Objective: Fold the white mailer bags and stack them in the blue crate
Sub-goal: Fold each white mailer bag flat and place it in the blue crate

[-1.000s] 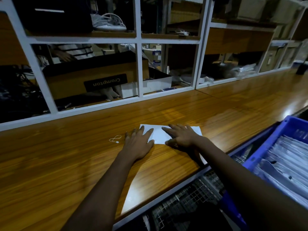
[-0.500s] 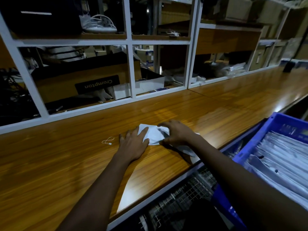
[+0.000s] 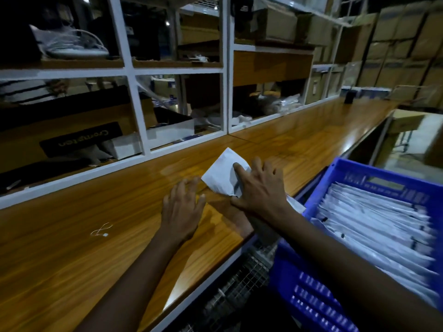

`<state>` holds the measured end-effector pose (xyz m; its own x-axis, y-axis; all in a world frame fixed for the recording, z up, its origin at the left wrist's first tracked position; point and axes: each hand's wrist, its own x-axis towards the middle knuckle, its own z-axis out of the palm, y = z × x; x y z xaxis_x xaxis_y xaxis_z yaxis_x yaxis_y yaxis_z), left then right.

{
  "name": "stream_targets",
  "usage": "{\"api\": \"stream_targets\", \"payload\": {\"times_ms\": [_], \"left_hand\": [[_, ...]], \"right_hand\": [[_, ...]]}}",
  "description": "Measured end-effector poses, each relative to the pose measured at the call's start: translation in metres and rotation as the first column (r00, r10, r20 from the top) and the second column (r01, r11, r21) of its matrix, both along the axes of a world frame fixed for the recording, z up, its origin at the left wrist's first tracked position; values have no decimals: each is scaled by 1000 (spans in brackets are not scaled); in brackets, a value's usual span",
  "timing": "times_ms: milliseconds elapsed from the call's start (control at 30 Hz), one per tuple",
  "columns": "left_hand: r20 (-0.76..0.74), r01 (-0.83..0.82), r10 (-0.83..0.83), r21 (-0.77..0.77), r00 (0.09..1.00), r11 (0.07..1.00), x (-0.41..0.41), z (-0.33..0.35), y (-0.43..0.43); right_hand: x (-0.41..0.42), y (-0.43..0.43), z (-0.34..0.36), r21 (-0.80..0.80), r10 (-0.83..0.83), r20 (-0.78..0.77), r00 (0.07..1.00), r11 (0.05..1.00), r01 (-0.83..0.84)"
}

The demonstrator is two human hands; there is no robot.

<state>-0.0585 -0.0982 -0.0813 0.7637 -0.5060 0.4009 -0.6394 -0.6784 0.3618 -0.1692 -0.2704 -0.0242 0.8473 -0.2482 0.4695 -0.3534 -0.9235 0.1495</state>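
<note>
The folded white plastic mailer bag (image 3: 221, 174) is sitting partly raised off the glossy brown wooden counter (image 3: 72, 248). Its long axis is running diagonally from the near right to a corner pointing away toward the white-framed shelving (image 3: 130, 97). The right hand (image 3: 262, 190) is holding it, fingers spread across its top and thumb tucked at its near edge, apparently pinching it. The left hand (image 3: 182, 209) is lying open and flat on the counter just beside the bag's near-left corner, gripping nothing. The blue slotted plastic crate (image 3: 354, 168) is sitting to the right, just past the right hand and below counter level, already carrying a row of folded white bags (image 3: 374, 226). The right hand is the nearer one, so the carry is probably falling to it as a short swing rightward. A second ago the bag was lying flat under both hands; now the left hand is off it and the bag is turned and lifting.
</note>
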Motion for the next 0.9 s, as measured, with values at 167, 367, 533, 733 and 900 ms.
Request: {"api": "stream_targets", "payload": {"times_ms": [167,367,533,733,900], "left_hand": [[11,141,-142,53,990,989,-20,-1,-59],[8,243,-248,168,969,955,-43,-7,-124],[-25,302,-303,215,953,929,-53,-7,-167],[-52,359,-358,259,932,897,-57,-7,-207],[-39,336,-343,327,939,883,-52,-13,-223]], "right_hand": [[-56,-51,2,-38,-157,11,988,987,157],[-126,-102,-19,-73,-266,57,962,960,269],[-184,-124,-43,-46,-299,5,954,953,299],[-232,-126,-80,-90,-283,-101,954,957,274],[-234,-115,-120,-182,-135,-156,979,978,105]]}}
